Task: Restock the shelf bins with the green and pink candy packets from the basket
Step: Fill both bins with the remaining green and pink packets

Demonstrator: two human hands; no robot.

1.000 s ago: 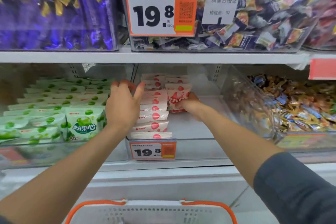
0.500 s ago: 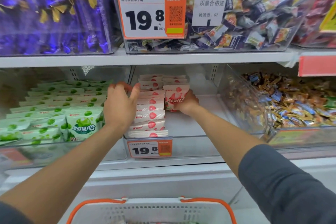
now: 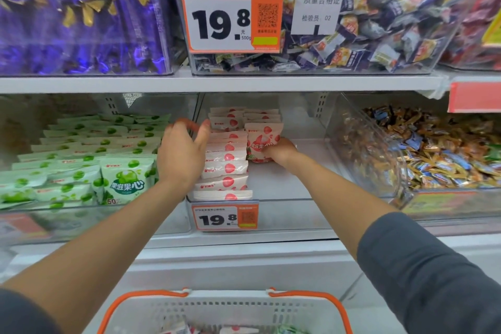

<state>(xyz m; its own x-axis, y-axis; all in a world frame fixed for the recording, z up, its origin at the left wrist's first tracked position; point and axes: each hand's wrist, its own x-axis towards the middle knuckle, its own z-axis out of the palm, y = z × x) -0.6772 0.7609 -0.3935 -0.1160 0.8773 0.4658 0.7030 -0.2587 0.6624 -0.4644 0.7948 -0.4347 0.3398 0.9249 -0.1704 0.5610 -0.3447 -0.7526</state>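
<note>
My right hand pinches a pink packet by its lower right corner. The packet stands upright to the left of my knuckles, on the bin floor, just right of the pink row. My left hand is spread, thumb out along the row's left edge, fingers loosely bent and blurred, holding nothing. Green packets fill the next bin to its left. The basket sits below, with more packets inside.

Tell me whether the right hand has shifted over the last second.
No. The right hand sits as far above and right of the bin's price tag as before, gripping the upright pink packet.
</note>
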